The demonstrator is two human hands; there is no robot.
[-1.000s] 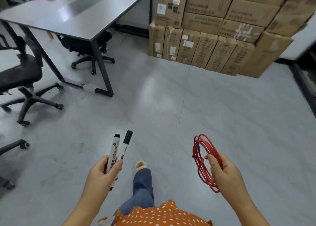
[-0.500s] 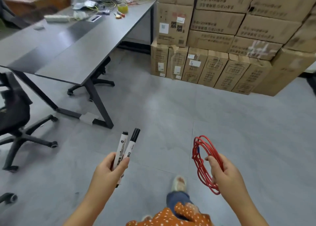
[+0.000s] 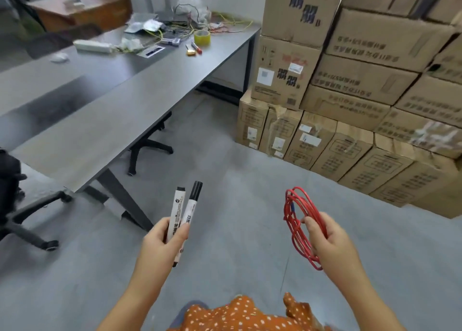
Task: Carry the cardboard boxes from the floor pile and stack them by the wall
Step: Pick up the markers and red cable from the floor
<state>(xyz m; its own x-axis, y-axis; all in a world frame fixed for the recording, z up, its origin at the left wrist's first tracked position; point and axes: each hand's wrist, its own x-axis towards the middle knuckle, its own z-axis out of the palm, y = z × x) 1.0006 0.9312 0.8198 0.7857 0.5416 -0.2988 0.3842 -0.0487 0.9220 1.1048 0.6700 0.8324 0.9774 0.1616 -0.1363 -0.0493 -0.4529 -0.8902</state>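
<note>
Grey floor, stacked cardboard boxes; left hand gripping markers — right hand, red cable

Premises: an office used partly for storage. A long grey desk stands on a grey tiled floor, with black swivel chairs on castors beside it. Wires, tape and papers litter the desk. Printed cardboard boxes are stacked high alongside.

Grey desk with tape roll, wires; office chair beside.
</note>
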